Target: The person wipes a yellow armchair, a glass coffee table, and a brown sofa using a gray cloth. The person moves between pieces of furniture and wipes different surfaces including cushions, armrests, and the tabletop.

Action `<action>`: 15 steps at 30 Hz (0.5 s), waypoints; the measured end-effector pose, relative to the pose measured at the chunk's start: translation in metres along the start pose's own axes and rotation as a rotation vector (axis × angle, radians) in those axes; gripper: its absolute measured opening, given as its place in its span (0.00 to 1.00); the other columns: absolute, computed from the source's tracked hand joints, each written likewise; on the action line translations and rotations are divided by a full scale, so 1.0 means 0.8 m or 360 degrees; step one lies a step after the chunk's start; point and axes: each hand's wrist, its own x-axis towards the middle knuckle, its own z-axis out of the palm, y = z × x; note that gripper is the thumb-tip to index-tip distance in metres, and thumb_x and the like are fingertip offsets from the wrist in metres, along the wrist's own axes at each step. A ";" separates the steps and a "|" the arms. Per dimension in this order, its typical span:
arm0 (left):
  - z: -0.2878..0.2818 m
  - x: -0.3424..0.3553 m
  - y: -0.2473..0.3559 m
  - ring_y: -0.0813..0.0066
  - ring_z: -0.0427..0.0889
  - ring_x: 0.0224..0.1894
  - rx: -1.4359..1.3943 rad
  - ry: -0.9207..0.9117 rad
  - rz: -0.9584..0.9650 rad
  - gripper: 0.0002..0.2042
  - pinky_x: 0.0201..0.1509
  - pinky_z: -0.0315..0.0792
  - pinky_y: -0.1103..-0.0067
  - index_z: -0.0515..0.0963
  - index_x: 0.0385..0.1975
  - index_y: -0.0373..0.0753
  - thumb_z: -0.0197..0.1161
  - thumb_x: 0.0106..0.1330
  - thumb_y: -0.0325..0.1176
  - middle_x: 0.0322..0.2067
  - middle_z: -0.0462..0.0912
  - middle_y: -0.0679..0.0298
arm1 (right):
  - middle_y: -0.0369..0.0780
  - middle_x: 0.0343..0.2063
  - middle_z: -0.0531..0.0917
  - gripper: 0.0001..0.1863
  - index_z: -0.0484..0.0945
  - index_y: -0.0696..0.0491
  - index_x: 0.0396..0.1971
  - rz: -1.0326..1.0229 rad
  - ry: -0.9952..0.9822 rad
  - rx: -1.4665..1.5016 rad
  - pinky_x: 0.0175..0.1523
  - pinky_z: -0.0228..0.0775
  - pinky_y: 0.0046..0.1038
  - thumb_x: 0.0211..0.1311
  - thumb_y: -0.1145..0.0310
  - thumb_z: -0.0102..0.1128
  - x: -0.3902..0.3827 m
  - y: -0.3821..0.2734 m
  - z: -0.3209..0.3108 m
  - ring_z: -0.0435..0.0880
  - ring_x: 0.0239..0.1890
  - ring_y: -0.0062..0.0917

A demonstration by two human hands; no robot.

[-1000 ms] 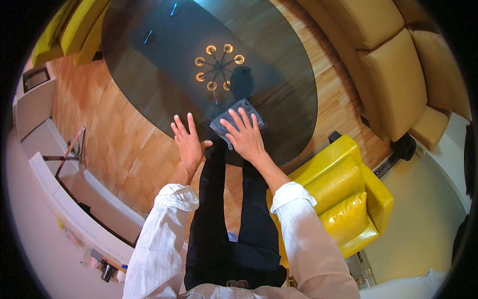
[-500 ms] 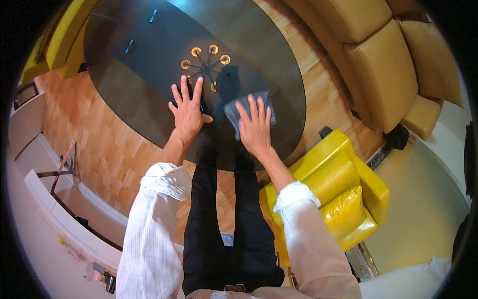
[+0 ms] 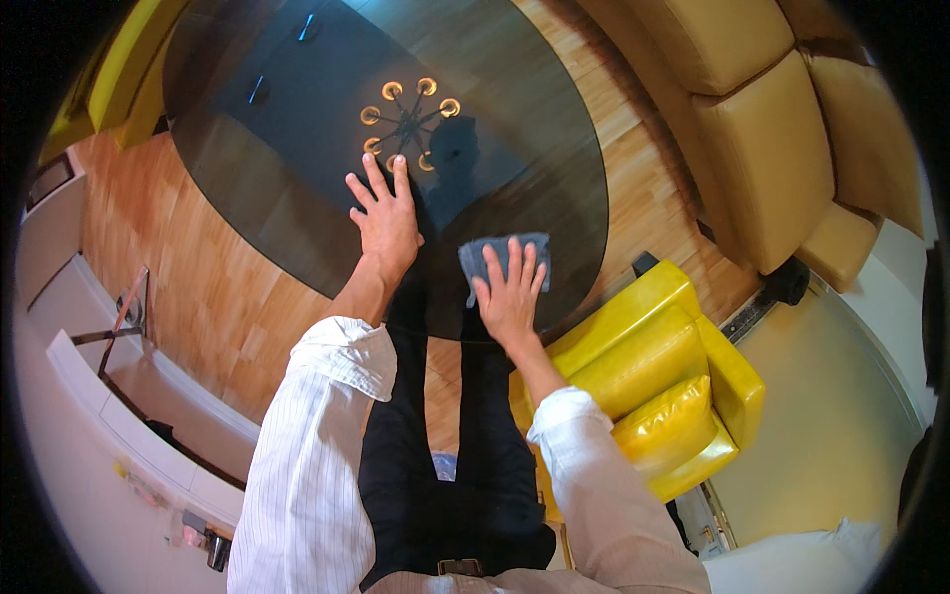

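A dark, glossy round table (image 3: 267, 188) spreads out in front of me, mirroring a ceiling lamp and my own shape. On its near right part lies a blue-grey cloth (image 3: 477, 259). My right hand (image 3: 511, 297) rests flat over this cloth, fingers spread and pressing it to the surface; part of the cloth is hidden under the palm. To the left, my left hand (image 3: 388, 218) is held out with its fingers apart, at the tabletop and holding nothing. Whether its palm touches the glass, I cannot tell.
A shiny yellow armchair (image 3: 643, 376) stands close by on the right, near the table's edge. Beyond it is a tan leather sofa (image 3: 762, 148). Another yellow seat (image 3: 129, 79) is at the far left, over a wooden floor (image 3: 178, 228). White drawers (image 3: 148, 436) line the left side.
My right hand has drawn the cloth nearer to me along the tabletop, and the cloth now lies flatter and squarer. My left hand has shifted slightly right, still spread.
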 end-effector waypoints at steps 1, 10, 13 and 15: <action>0.001 0.000 0.001 0.14 0.47 0.80 -0.0013 0.0004 0.0023 0.65 0.67 0.75 0.37 0.48 0.85 0.44 0.88 0.47 0.28 0.83 0.36 0.32 | 0.53 0.81 0.61 0.34 0.70 0.41 0.77 0.0002 0.0034 0.0003 0.78 0.47 0.69 0.75 0.55 0.65 0.020 0.000 -0.005 0.54 0.82 0.61; 0.003 0.004 -0.005 0.19 0.44 0.82 -0.0134 0.0025 -0.0034 0.68 0.70 0.71 0.35 0.49 0.85 0.48 0.90 0.43 0.26 0.85 0.35 0.38 | 0.48 0.79 0.65 0.33 0.73 0.40 0.74 -0.0123 0.0462 -0.0011 0.78 0.51 0.67 0.72 0.50 0.66 0.215 -0.002 -0.039 0.59 0.81 0.54; 0.001 0.002 -0.016 0.20 0.46 0.82 -0.0147 0.0053 -0.0042 0.67 0.70 0.72 0.35 0.50 0.85 0.48 0.89 0.42 0.23 0.85 0.36 0.40 | 0.48 0.78 0.66 0.32 0.72 0.41 0.75 -0.0026 0.0403 -0.0003 0.79 0.51 0.64 0.74 0.52 0.65 0.157 0.005 -0.030 0.60 0.80 0.54; 0.003 0.002 -0.014 0.20 0.47 0.82 -0.0140 0.0074 -0.0025 0.67 0.69 0.73 0.37 0.51 0.85 0.48 0.89 0.42 0.24 0.85 0.37 0.40 | 0.49 0.79 0.66 0.33 0.71 0.41 0.76 0.0058 0.0327 0.0035 0.80 0.47 0.63 0.74 0.54 0.66 0.093 0.020 -0.025 0.58 0.81 0.55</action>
